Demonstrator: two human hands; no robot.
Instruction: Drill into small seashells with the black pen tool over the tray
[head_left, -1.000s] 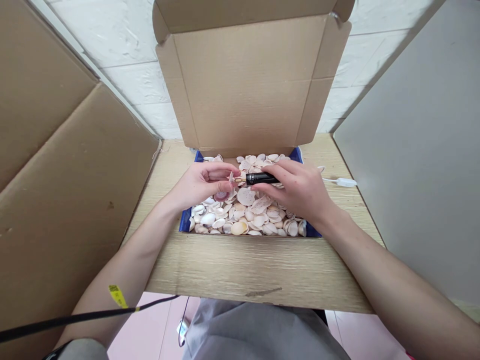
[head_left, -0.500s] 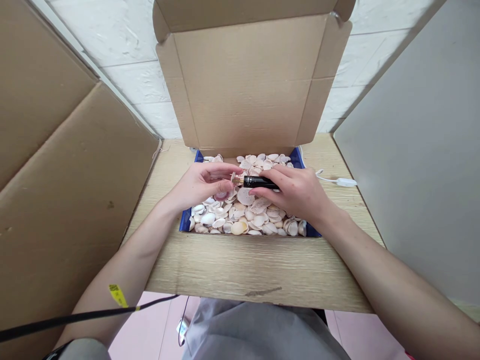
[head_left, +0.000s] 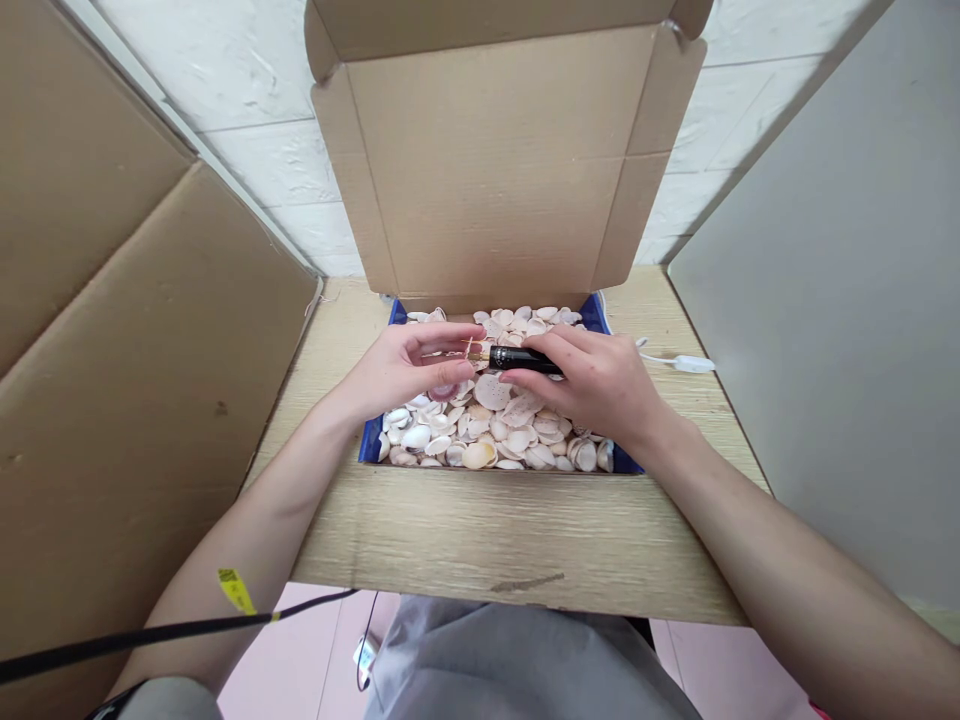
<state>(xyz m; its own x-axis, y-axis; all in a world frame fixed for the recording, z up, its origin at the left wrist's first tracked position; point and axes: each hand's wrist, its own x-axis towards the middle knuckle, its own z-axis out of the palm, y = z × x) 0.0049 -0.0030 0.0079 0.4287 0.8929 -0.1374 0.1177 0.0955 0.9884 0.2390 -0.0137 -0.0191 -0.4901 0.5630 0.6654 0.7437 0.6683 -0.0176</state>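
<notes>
My right hand (head_left: 592, 385) is closed round a black mini drill (head_left: 525, 361) lying nearly level, its gold-coloured tip pointing left. Facing it, my left hand (head_left: 405, 368) has thumb and fingers closed on a small shell (head_left: 470, 348), seen almost edge-on at the drill's tip. Whether the tip has gone into the shell is too small to tell. Both hands hover above a shallow blue-sided box (head_left: 371, 440) full of pale seashells (head_left: 517, 438). A round pinkish shell (head_left: 442, 392) shows just below my left thumb.
Behind the shells the box's cardboard lid (head_left: 495, 170) stands up against the white wall (head_left: 225, 60). A white cord with an inline switch (head_left: 694, 364) lies on the wooden table (head_left: 480, 530) at right. Cardboard (head_left: 150, 400) and a grey panel (head_left: 840, 300) flank the table.
The small shell in my left hand has turned to a thinner, edge-on view. The drill and both hands have hardly moved.
</notes>
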